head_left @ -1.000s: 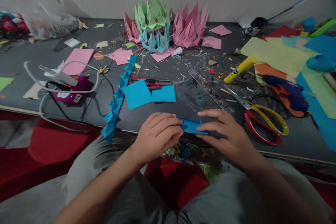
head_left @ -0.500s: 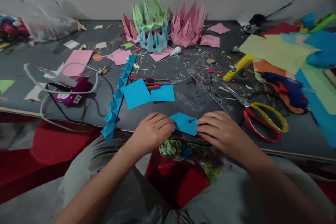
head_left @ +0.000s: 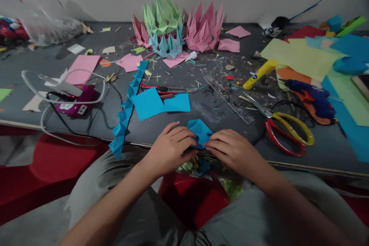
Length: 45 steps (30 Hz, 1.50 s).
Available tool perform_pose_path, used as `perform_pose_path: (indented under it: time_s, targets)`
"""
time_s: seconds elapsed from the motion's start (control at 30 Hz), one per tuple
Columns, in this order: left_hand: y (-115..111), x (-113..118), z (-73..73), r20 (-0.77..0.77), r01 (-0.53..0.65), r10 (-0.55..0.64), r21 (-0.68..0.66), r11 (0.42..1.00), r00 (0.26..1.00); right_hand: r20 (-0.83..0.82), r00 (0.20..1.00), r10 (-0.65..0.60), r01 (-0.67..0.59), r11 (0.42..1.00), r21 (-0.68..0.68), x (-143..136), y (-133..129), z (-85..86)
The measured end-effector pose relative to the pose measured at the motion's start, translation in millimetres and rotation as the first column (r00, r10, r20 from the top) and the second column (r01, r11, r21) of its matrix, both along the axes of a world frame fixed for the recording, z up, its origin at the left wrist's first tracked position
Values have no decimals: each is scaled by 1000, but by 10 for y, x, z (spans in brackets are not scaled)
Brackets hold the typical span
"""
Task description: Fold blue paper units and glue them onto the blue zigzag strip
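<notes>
A partly folded sheet of blue paper [head_left: 200, 129] is at the table's front edge. My left hand [head_left: 174, 145] has its fingers closed on the left side of it, the fingertips partly covering the paper. My right hand [head_left: 230, 147] pinches its right side between thumb and fingers. Beyond them lie flat blue paper squares [head_left: 148, 103], overlapping a red-handled cutter [head_left: 173, 89]. To the left runs a zigzag strip of folded blue paper [head_left: 129, 102], its near end sticking out past the table edge.
Large scissors [head_left: 284, 130], a clear ruler [head_left: 227, 98], a yellow glue stick [head_left: 261, 73] and a glue gun [head_left: 309, 98] lie on the right. Folded paper crowns [head_left: 204, 30] stand at the back. A purple power adapter [head_left: 77, 102] with cables is left. Paper scraps litter the table.
My hands have come closer together, the right one moving left. The blue paper between them has been folded further and now looks narrower, with a raised point at its top.
</notes>
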<state>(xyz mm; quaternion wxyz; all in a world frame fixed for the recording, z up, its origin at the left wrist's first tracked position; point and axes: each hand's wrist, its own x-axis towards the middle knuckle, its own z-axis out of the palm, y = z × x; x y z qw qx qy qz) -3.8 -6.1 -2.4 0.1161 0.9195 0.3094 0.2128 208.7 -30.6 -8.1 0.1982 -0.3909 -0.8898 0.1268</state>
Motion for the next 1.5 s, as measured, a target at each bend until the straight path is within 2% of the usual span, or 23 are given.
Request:
perform_pose_path:
  time_s: [0.13,0.43,0.53,0.67,0.8,0.97,1.27,1.5]
  targets:
    - [-8,-16,4,8,32,-32,25,999,999,-12,1000,0,-1,999,-48,36,-3,31]
    - [-47,24,-97,36,-106,106,-9,994,994,-25,999,-23,20,993,-117,111,27,32]
    - [-76,102,-98,22,-179,180,-43,983,983,-78,992,-101,83,977,-197,78,53,25]
    - [-93,184,-80,6,-249,252,-119,961,968,-170,957,-233,163,923,-348,71,90,47]
    - [-97,208,-64,-9,-281,284,-173,944,959,-168,950,-262,171,891,-421,83,113,74]
    - [-110,233,-49,-7,-314,321,-231,921,947,-115,953,-279,210,886,-414,50,122,73]
    - [-122,252,-41,-9,-334,344,-267,904,939,-37,946,-321,298,912,-283,-46,96,43]
    - [-119,255,-30,-17,-332,341,-280,901,940,-20,942,-335,316,907,-279,-63,102,44]
